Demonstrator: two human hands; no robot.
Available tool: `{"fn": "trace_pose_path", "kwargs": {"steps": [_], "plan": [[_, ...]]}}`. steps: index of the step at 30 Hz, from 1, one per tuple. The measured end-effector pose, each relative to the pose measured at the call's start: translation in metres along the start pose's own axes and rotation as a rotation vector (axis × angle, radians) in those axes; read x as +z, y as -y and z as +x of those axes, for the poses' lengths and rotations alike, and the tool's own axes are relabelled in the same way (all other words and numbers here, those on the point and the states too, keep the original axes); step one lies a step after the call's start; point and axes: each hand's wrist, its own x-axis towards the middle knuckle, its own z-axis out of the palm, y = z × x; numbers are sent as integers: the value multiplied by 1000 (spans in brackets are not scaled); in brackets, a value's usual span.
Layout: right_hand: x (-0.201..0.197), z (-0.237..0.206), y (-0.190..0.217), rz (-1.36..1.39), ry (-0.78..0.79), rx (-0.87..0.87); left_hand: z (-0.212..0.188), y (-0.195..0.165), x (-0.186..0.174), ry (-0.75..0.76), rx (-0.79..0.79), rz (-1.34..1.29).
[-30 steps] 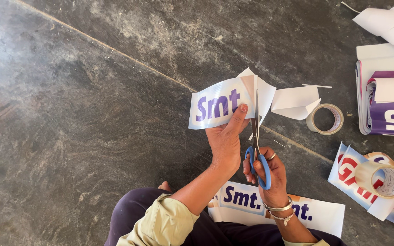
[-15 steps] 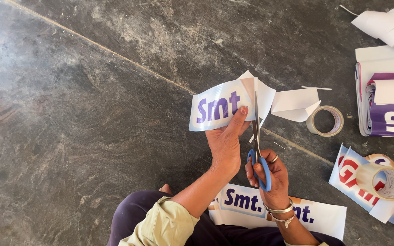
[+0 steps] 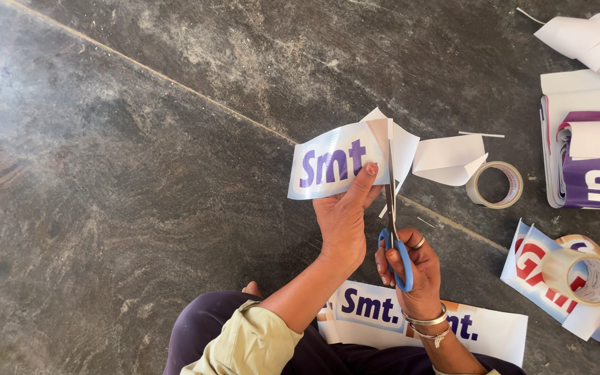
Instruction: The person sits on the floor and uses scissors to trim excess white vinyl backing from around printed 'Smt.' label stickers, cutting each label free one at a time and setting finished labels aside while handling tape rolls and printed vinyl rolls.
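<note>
Head view: person seated on the stone floor (image 3: 140, 208), both hands raised over it; places below are given relative to the scissors
Stone floor: one dark grey surface with a pale seam running diagonally, passing under and beyond the scissors
Printed sheets: three flat or stacked lots. One white banner strip (image 3: 494, 333) with purple lettering lies below the scissors, across the lap. One purple-and-white stack (image 3: 585, 160) sits well to the right and above. One red-lettered sheet (image 3: 532, 267) lies to the right and slightly below
White offcuts: two. One crumpled piece (image 3: 592, 42) at far upper right, one folded piece (image 3: 449, 156) just right of the blade tips
Cut piece: one strip (image 3: 331, 163), white with purple letters, held just left of the blades, curling upward at its right end
Tape rolls: two. One tan roll (image 3: 494, 185) right of the blade tips, beyond the folded offcut. One clear roll (image 3: 581, 276) resting on the red-lettered sheet
Left hand (image 3: 342, 219): fingers closed on the strip's lower edge, thumb pressed on its printed face
Right hand (image 3: 411, 267): fingers curled through the blue handles, gripping firmly
Scissors (image 3: 392, 215): one pair, blades pointing up and nearly closed along the strip's right edge
Change: over the last second the strip and blades sit in almost the same place; hands have drifted only slightly, so the cut advances slowly along that edge
</note>
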Motion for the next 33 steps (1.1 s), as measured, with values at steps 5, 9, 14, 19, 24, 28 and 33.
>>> {"fn": "trace_pose_path", "kwargs": {"steps": [5,9,14,19,24,28,33], "plan": [[0,0,0,1,12,-12,0,-1,-1,16,3,1],[0,1,-1,2,3,-8,0,-1,-1,21,-4,8],[-1,2,0,-17,-14,-7,3,-1,1,12,-9,4],[0,1,1,-41,-37,-20,3,0,2,13,-6,4],[-2,0,3,43,-20,-4,-1,5,4,20,-27,1],[-4,0,5,28,-52,-18,-6,8,4,41,-57,4],[-4,1,6,24,-37,-38,-7,9,3,43,-67,10]]}}
